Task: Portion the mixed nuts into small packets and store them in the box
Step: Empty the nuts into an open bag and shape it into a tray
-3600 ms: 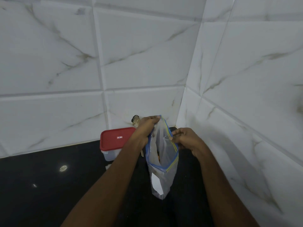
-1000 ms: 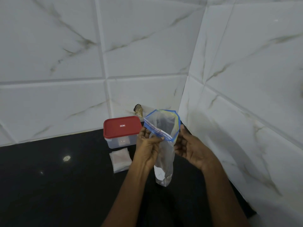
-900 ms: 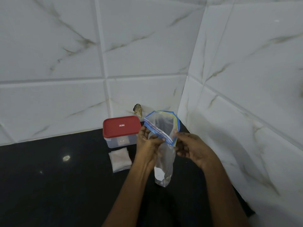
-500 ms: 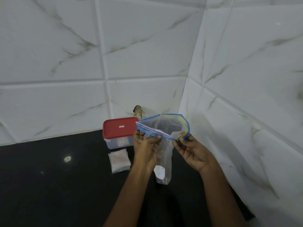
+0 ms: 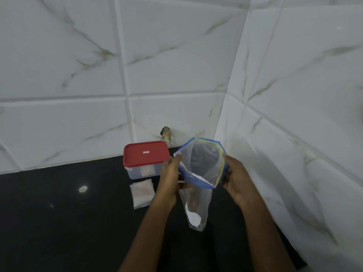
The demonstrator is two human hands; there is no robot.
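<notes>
A clear zip bag (image 5: 196, 205) with a blue and yellow seal strip hung upright between both hands, its mouth spread wide. The left grip (image 5: 170, 177) was clamped on the near left edge of the mouth, fingers curled round the strip. The right grip (image 5: 235, 181) was clamped on the right edge, thumb on the outside. A white label showed low on the bag; whether its bottom touched the black surface (image 5: 59, 222) could not be told. The box (image 5: 146, 154) stood closed under its red lid against the tiled wall (image 5: 176, 55), just left of the left grip. A stack of small packets (image 5: 141, 193) lay flat just in front of the box
</notes>
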